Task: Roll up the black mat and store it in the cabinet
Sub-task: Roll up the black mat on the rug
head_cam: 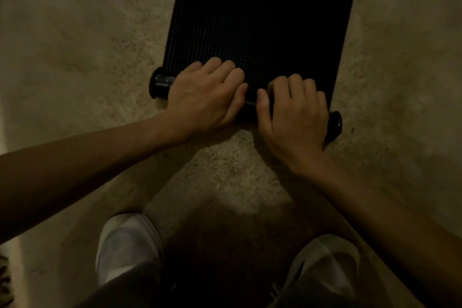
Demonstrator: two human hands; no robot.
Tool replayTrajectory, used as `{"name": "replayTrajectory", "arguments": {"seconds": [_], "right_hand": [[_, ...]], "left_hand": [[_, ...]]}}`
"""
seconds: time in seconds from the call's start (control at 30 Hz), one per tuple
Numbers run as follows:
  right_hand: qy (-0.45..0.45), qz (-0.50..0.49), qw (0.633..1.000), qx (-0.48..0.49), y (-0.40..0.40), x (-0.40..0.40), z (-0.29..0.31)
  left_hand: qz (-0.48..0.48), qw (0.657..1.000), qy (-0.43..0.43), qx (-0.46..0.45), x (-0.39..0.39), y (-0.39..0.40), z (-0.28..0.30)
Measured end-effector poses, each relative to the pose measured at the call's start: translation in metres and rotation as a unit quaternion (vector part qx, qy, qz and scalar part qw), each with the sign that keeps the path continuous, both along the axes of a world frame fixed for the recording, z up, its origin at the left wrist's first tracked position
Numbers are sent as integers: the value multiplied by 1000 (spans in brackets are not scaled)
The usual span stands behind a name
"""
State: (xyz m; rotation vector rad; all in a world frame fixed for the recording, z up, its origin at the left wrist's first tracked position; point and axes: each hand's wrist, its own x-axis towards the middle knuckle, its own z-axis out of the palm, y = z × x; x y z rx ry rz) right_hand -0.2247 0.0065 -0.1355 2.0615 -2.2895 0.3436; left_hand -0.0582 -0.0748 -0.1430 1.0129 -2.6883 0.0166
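Observation:
The black mat [260, 22] lies on beige carpet, its textured flat part stretching away from me. Its near end is wound into a tight roll [161, 84] that runs from left to lower right, with both roll ends sticking out past my hands. My left hand [202, 97] grips the left half of the roll, fingers curled over its top. My right hand [295, 112] grips the right half the same way, thumb toward the left hand. No cabinet is in view.
Beige carpet [75, 45] surrounds the mat on all sides. My two feet in white shoes [127, 245] stand close below the roll, with dark trouser legs at the bottom edge. The light is dim.

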Motion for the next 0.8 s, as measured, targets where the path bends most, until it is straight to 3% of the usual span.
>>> {"name": "replayTrajectory", "arguments": {"seconds": [0.3, 0.43, 0.67, 0.8], "right_hand": [[-12, -14, 1000, 8, -32, -11, 1], [13, -23, 999, 30, -39, -16, 5], [71, -25, 997, 7, -31, -13, 0], [40, -11, 999, 19, -55, -24, -1]], "left_hand": [[45, 999, 10, -5, 1, 12, 1], [26, 999, -19, -33, -11, -10, 0], [51, 998, 21, -22, -24, -28, 2], [62, 998, 30, -1, -29, -34, 8]]}}
